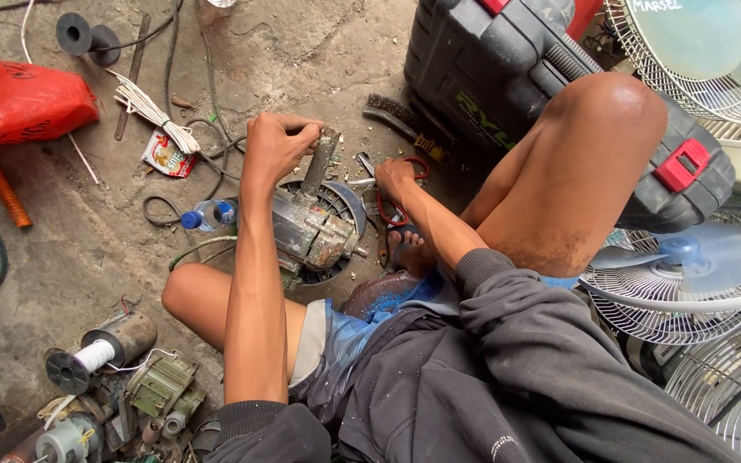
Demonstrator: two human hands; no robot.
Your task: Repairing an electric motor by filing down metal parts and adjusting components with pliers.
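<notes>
risk: I judge the flat metal tool could skid off the motor if I lean on it at this tilt, and my foot sits just at 3 o'clock of the motor
risk two: the motor rests only on the fan guard on the concrete floor, so it may roll under a push
left hand: fingers curled tight in a fist around the top of the flat metal tool, at 12 o'clock of the motor
right hand: fingers bent down onto the red-handled pliers; whether I grip them or only touch them I cannot tell
motor place: between my knees, in the middle of the floor
nearby: water bottle at 9 o'clock of the motor, wire brush at 1 o'clock, dark tool case beyond it
</notes>
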